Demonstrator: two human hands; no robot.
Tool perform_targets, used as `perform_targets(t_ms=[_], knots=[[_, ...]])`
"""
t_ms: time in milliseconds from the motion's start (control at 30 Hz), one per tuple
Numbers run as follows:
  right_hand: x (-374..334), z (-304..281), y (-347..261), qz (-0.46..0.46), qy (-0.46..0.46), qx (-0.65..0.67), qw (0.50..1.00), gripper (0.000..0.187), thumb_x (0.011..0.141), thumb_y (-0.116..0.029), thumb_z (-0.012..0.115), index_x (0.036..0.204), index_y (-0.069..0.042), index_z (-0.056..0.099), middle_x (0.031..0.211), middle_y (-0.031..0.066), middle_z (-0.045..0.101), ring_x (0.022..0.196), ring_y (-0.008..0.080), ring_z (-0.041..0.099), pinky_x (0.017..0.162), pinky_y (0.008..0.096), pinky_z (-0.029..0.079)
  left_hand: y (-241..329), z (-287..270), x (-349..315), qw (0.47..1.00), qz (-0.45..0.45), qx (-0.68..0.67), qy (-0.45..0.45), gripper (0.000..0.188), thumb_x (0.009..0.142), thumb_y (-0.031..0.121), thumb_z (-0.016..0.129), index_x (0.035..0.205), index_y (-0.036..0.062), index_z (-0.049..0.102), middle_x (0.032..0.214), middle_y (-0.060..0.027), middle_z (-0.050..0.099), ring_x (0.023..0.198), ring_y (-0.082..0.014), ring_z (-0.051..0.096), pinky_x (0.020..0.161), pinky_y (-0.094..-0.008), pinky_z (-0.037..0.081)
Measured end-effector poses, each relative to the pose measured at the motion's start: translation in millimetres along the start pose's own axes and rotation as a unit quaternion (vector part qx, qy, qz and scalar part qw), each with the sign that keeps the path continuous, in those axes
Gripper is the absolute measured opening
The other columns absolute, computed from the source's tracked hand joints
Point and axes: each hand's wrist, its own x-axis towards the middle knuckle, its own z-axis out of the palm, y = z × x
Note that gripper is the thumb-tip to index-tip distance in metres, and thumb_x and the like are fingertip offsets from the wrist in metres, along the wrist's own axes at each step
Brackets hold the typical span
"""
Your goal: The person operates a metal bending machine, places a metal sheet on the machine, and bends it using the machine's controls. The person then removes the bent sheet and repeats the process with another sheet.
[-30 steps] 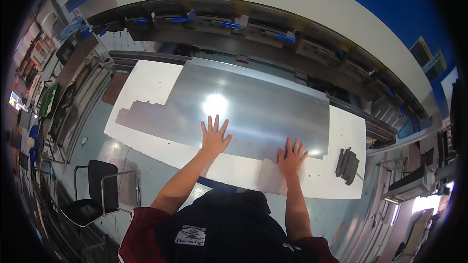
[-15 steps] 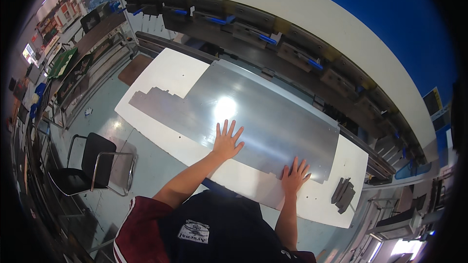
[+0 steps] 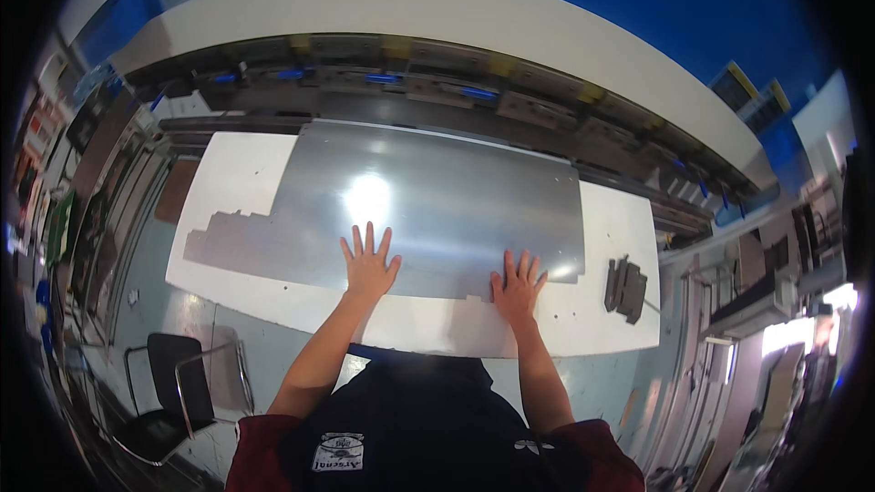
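Note:
A large silvery metal sheet (image 3: pixel 437 191) lies flat on a white table (image 3: pixel 232 173). Notches are cut into its left end and near edge, and a bright reflection shines on it. My left hand (image 3: pixel 369 271) rests palm down on the sheet left of its middle, fingers spread. Nearer its right end, my right hand (image 3: pixel 518 290) lies over the near edge with its fingers stretched onto the metal. Neither hand grasps anything. The sheet's far edge reaches the lower beam (image 3: pixel 228 125) of a large bending machine.
Above the far edge runs the machine's upper tool row (image 3: pixel 437 82), with blue handles, under a white and blue body (image 3: pixel 547 23). Several dark metal pieces (image 3: pixel 627 289) lie at the table's right end. A black chair (image 3: pixel 173 374) stands at the lower left.
The view has turned, so the table and machine now appear more level. Both hands stay spread on the sheet, with no clear shift of hands or sheet relative to the table.

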Motion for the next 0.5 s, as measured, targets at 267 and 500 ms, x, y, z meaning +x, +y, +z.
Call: perform_targets(t_ms=[267, 500], knots=[[-0.8, 1.9, -0.9, -0.002, 0.024, 0.003, 1.0, 0.066, 0.105, -0.048, 0.054, 0.165, -0.022, 0.043, 0.171, 0.0239, 0.033, 0.158, 0.0518, 0.023, 0.123, 0.0747, 0.01, 2.4, -5.7, 2.2, 1.0, -0.007, -0.01, -0.024, 0.072, 0.106, 0.052, 0.049, 0.168, 0.0171, 0.038, 0.175, -0.0267, 0.022, 0.161, -0.0545, 0.01, 0.125, -0.0747, 0.001], [0.0, -0.2, -1.5, 0.001, 0.021, 0.011, 1.0, 0.067, 0.106, -0.049, 0.054, 0.165, -0.022, 0.042, 0.172, 0.0234, 0.032, 0.159, 0.0513, 0.021, 0.124, 0.0744, 0.009, 2.1, -7.8, 3.6, 1.0, -0.002, -0.002, -0.025, 0.072, 0.106, 0.052, 0.05, 0.168, 0.017, 0.038, 0.175, -0.0266, 0.023, 0.161, -0.0548, 0.01, 0.124, -0.0749, 0.0]])
